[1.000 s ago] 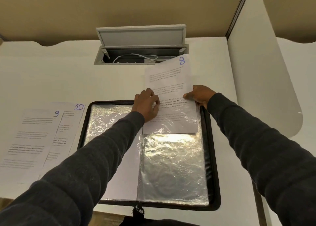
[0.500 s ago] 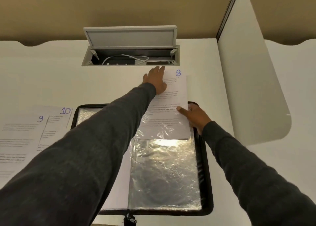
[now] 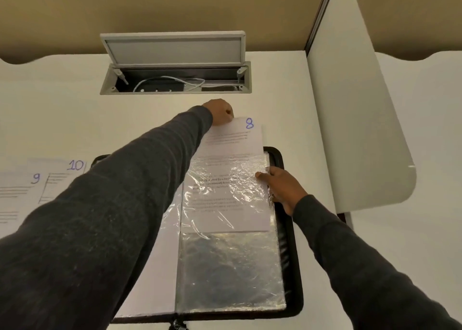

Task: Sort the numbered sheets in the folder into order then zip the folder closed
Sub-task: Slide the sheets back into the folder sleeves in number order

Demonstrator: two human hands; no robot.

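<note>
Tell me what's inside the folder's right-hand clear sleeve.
The lower part of sheet 8; its top sticks out, held by the left hand. The right hand holds the sleeve. Anything behind the sheet is hidden.

Office: partitioned desk [image 3: 287, 99]; built-in cable box [image 3: 175, 79].

Warm, rather dim indoor light gives the white surface [image 3: 62, 119] a yellowish cast. Bright glare glints off the crinkled plastic sleeve [image 3: 232, 267]. Shadows are soft and faint. Wide-angle distortion bows the divider panel [image 3: 355, 129] at the right edge. The small print on sheet 8 [image 3: 232, 139] is blurred and unreadable.
</note>
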